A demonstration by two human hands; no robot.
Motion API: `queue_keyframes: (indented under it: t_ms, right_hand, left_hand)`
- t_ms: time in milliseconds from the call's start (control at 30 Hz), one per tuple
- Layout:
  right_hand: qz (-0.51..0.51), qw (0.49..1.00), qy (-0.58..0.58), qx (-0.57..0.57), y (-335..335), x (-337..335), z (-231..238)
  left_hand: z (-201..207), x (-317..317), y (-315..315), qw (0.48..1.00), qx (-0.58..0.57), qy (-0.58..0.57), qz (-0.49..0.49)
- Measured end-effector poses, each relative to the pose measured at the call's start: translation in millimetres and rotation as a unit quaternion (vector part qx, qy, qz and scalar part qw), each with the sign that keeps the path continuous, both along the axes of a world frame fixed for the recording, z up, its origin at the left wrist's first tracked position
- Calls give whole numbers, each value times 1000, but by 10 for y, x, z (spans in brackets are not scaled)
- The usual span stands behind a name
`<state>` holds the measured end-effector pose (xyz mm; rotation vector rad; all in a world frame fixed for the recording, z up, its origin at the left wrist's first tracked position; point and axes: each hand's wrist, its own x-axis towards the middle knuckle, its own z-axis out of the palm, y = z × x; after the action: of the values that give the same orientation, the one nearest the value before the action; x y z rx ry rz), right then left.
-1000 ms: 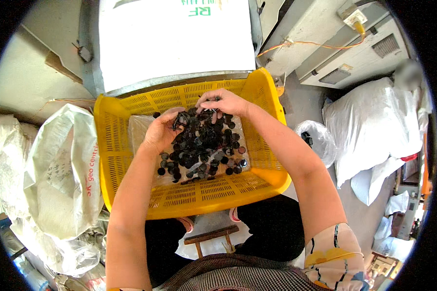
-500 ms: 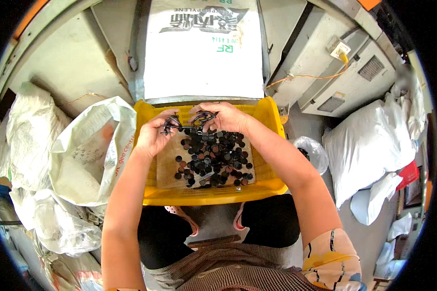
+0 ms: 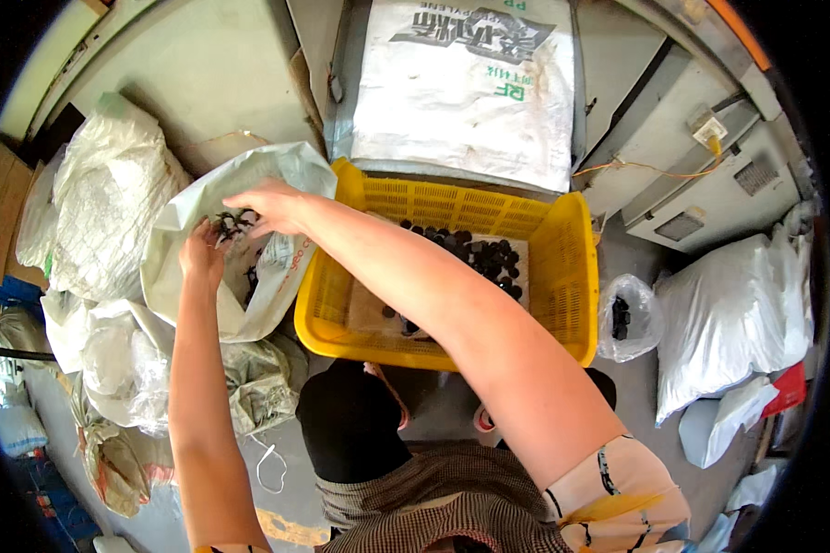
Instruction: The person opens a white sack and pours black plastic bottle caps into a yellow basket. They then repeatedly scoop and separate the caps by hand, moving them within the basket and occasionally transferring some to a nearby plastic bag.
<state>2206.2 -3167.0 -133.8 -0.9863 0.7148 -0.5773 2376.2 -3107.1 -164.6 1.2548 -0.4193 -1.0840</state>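
Both my hands are over the mouth of a white woven sack (image 3: 180, 267) at the left. My left hand (image 3: 203, 253) is at the sack's left side, fingers parted beside dark, thin, branching plastic pieces (image 3: 235, 223). Across from it, my right hand (image 3: 272, 207) reaches over from the right with its fingers spread, close against the same pieces. More dark bits lie lower in the sack, partly hidden by its rim. My right forearm crosses a yellow plastic basket (image 3: 572, 276), covering part of the small black round pieces (image 3: 498, 258) in it.
A white printed sack (image 3: 461, 120) lies on the surface behind the basket. A clear bag with black pieces (image 3: 621, 318) stands right of the basket, near a full white sack (image 3: 719, 313). More bulging bags (image 3: 111, 212) crowd the far left. A cable (image 3: 655, 169) runs along the cabinets.
Both hands have moved left from above the yellow basket to the white sack, carrying the branching black pieces from between them. The view has shifted left, and my right arm now crosses the basket.
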Motion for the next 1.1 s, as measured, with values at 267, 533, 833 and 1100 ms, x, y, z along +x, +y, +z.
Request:
queue_keyframes:
  t_ms: [267,533,833,1100]
  right_hand:
    - [74,905,146,-393,-312,-688,63]
    - [384,699,597,-88,-419,-3745,-1526]
    - [148,652,734,-120,693,-4375,-3596]
    - [-41,790,602,-107,221,-4566,-3720]
  left_hand:
    - [-94,-374,-90,712,-20,-701,-21]
    - [-1061,-2607,108,448,-98,-631,-626]
    - [-2943,-4033,-387,479,18,-616,-625]
    - [-3334,-4593,-517,465,11,-659,-591]
